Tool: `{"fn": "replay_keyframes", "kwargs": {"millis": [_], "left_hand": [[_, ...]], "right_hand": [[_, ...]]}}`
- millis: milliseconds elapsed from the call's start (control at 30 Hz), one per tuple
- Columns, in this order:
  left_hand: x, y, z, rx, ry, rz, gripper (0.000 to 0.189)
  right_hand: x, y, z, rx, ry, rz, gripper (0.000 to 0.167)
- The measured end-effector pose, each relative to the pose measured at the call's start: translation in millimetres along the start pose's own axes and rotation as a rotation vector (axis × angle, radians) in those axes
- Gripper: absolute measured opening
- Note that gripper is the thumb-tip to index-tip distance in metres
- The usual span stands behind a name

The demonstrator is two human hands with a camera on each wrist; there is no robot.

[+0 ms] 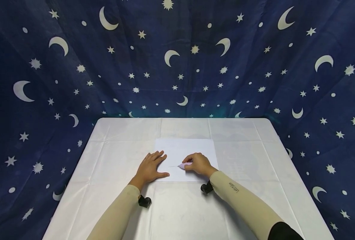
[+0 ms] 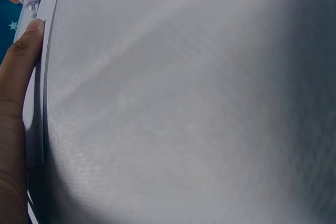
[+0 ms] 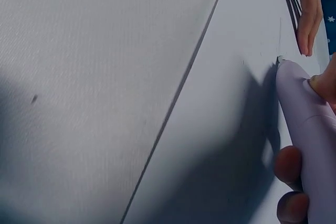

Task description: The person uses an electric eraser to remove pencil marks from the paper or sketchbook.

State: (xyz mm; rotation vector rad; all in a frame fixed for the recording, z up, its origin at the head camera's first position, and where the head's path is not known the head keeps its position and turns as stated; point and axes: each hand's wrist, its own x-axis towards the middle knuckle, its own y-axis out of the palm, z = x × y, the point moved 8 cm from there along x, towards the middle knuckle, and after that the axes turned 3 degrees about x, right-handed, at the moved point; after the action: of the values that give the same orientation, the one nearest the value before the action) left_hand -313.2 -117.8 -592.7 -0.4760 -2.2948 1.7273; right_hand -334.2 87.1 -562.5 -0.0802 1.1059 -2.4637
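Observation:
A white sheet of paper [image 1: 192, 146] lies on the table. My left hand [image 1: 150, 167] rests on its left side, fingers spread and thumb stretched toward the middle. In my right hand [image 1: 200, 164] I grip a thick lilac pen-shaped tool [image 1: 184, 165] with a small metallic tip. The right wrist view shows the tool [image 3: 304, 114] slanting down, its tip at the paper, with thumb and fingers curled round the barrel. A faint thin line [image 1: 172, 166] runs left from the tip. In the left wrist view, the left thumb [image 2: 23, 51] appears close to the tool's tip.
A white cloth with fold creases covers the table [image 1: 120, 160]. A dark blue curtain [image 1: 153, 43] with moons and stars hangs behind and at both sides. Small black wrist cameras [image 1: 144, 201] sit under both wrists.

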Motion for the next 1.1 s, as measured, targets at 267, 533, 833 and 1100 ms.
{"fn": "replay_keyframes", "kwargs": {"millis": [267,533,833,1100], "left_hand": [[1.4,0.9,-1.3,0.001,0.006,0.008,0.094],[1.3,2.0,0.4,0.035,0.003,0.017,0.093],[2.1,2.6,-2.4,0.015,0.014,0.000,0.093],[1.6,1.0,0.1,-0.006,0.037,-0.044,0.092]], "right_hand": [[0.3,-1.4,1.3,-0.017,0.013,0.016,0.013],[-1.3,-5.1,0.8,-0.031,0.014,0.018,0.013],[0.7,-0.5,5.4,-0.034,-0.002,0.034,0.013],[-1.1,-5.8,-0.5,-0.044,0.044,0.015,0.013]]}}
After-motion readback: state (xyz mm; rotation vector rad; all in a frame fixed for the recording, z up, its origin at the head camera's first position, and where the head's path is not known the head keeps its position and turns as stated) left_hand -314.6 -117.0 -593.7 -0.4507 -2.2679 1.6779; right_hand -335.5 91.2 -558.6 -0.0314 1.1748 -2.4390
